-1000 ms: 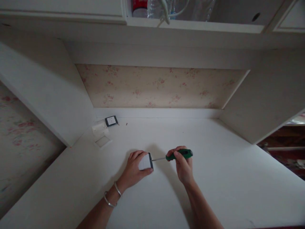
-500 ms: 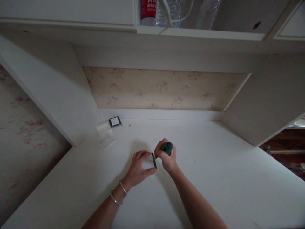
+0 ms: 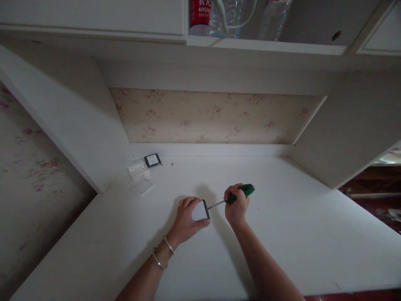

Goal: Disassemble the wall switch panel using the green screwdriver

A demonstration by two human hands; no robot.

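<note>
My left hand grips a white wall-switch plate with a dark edge, thumb on the near side and fingers over the far side. In my right hand is a screwdriver with a green handle. Its thin metal shaft points left and its tip meets the dark right edge of the plate; whether it sits in a gap there is too small to tell. Two silver bracelets circle my left wrist.
At the back left lie a dark-framed socket, a white box-like part and a pale square frame. A tiny screw-like piece is nearby. Overhead, a shelf holds plastic bottles and a white cable. Side panels flank the white desk.
My right hand has moved right and the screwdriver has tipped over from steep to nearly flat, its shaft now showing. The plate and my left hand have shifted slightly right in view.
</note>
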